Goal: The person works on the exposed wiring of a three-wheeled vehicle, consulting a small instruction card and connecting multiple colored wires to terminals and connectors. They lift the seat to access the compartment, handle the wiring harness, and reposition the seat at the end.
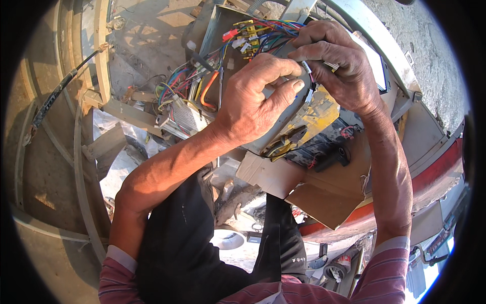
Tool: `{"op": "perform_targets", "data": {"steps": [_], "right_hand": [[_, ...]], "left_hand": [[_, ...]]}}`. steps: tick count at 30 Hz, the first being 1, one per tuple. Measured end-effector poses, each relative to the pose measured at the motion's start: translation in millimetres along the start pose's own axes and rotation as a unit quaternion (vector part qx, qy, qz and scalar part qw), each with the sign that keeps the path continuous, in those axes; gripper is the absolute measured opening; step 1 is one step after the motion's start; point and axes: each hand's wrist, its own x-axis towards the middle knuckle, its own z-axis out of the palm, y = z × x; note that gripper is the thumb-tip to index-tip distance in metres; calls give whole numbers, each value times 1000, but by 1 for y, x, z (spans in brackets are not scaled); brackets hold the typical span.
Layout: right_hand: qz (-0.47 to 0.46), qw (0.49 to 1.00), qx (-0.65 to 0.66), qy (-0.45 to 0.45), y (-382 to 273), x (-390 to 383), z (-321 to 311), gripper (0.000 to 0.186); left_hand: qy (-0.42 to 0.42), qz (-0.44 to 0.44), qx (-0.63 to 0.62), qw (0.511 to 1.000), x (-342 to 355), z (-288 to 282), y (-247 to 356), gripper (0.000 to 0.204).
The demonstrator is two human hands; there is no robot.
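Two hands being kept busy over one wire bundle

Two bare hands are being held close together above a grey metal panel [289,112]. One thin wire with a white sleeve [306,66] is being pinched at the fingertips of the right hand [340,63], its fingers curling inward. The left hand [250,101] is being held just beside it, thumb and forefinger narrowly apart; whether anything is being gripped there cannot be told. A second white sleeve [309,96] is showing just below the first.

Behind the hands, one bundle of coloured wires [277,26] is being spread across the panel's far side, too tangled to be counted. One red connector [230,35] is being seen at its left, next to several yellow terminals [251,31]. One thick orange cable [206,92] is being curved further left, near one finned metal case [188,117].

Nearer the body, one pair of pliers [287,143] is being rested at the panel's edge, below one scuffed yellow plate [324,107]. One black tubular object [333,160] is being held by an opened cardboard box [329,202].

The work is being lit by strong sun. A dusty floor [147,30] is being littered with scraps, pale metal framing [101,55] is being seen at left, and rough grey ground [425,45] is being bordered by the panel's surrounding structure at right.
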Motion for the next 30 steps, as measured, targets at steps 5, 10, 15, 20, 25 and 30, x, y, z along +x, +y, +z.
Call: {"op": "perform_targets", "data": {"steps": [5, 10, 15, 20, 25, 30], "right_hand": [[-19, 998, -56, 12, -2, 1, 4, 30], [-40, 992, -112, 37, -7, -7, 9, 32], [5, 976, -193, 97, -15, -34, 2, 40], [44, 969, -214, 116, -24, -57, -1, 38], [141, 961, -193, 137, -55, -124, -18, 37], [262, 923, -237, 156, -108, -236, -62, 30]], "left_hand": [[-9, -33, 8, 999, -8, -1, 1, 19], [-45, -105, 36, 993, -18, -9, -4, 20], [-38, -100, 56, 993, -21, -12, -10, 20], [-47, -102, 67, 991, -22, -20, -20, 25], [1, -188, -35, 982, -31, -25, -27, 33], [-24, -225, 44, 973, -44, -48, -29, 40]]}}
